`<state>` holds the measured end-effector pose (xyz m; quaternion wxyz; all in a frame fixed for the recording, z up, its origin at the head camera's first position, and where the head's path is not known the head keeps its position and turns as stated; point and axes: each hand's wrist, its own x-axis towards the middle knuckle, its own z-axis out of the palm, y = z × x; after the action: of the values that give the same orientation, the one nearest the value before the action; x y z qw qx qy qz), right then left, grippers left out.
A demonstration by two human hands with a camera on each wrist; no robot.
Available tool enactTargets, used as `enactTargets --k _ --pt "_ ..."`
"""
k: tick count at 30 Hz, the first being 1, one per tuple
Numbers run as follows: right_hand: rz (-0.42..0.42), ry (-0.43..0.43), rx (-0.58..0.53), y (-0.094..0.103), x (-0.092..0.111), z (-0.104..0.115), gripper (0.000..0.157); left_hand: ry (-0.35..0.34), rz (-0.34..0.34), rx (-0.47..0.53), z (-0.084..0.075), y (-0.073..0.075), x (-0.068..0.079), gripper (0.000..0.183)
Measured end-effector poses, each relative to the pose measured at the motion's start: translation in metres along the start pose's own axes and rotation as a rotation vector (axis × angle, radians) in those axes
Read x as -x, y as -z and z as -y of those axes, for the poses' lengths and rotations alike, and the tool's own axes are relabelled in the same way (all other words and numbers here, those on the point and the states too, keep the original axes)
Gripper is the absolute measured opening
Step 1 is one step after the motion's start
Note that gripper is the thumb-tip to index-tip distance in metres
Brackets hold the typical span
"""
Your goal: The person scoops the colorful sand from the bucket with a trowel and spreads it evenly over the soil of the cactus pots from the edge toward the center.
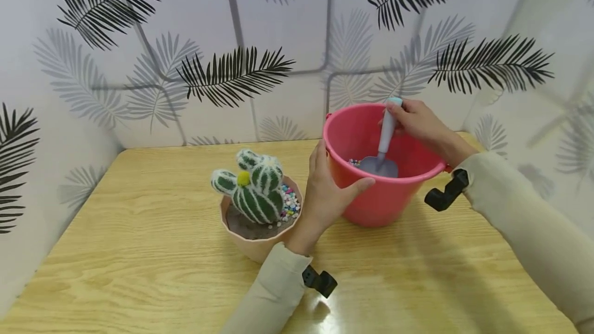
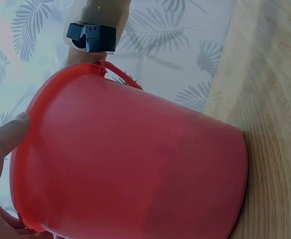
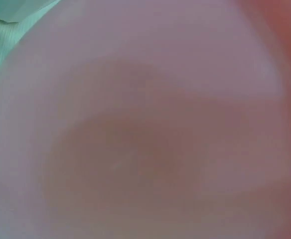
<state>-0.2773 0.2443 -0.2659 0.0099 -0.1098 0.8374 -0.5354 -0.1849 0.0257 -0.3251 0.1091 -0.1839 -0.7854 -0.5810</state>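
A red bucket (image 1: 371, 200) stands on the table, its side also filling much of the left wrist view. My left hand (image 1: 322, 195) holds the bucket's near left side, thumb on the rim and fingers along the outer wall. My right hand (image 1: 417, 122) grips the upper handle of a small grey trowel (image 1: 386, 135), whose blade points down inside the bucket. Some coloured pebbles (image 1: 354, 162) show beside the blade. In the right wrist view a blurred pinkish surface (image 3: 135, 99) fills nearly everything, hiding the hand and trowel.
Left of the bucket, close to my left forearm, stands a pale pot (image 1: 257, 246) with a knitted cactus (image 1: 257, 197) and coloured pebbles (image 1: 290, 204). Behind the wooden table (image 1: 139, 231) rises a leaf-patterned backdrop (image 1: 287, 24).
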Motion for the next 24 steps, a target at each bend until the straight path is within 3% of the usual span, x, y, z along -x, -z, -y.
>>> enactTargets --k 9,11,16,24 --pt "-0.113 0.005 0.171 -0.0012 0.0042 0.003 0.044 -0.01 0.002 -0.002 0.0005 -0.0021 0.0004 0.104" --pt "-0.085 0.014 0.17 -0.0022 0.0014 0.0045 0.041 -0.025 -0.004 -0.016 0.0004 0.0011 -0.0015 0.104" --pt "0.019 0.024 0.049 0.0002 0.0007 0.0049 0.039 -0.029 -0.007 -0.03 -0.0001 0.002 -0.0041 0.105" --pt "0.085 -0.082 -0.002 0.0013 0.0006 0.0018 0.047 0.001 -0.007 -0.036 0.0012 -0.0003 -0.0019 0.105"
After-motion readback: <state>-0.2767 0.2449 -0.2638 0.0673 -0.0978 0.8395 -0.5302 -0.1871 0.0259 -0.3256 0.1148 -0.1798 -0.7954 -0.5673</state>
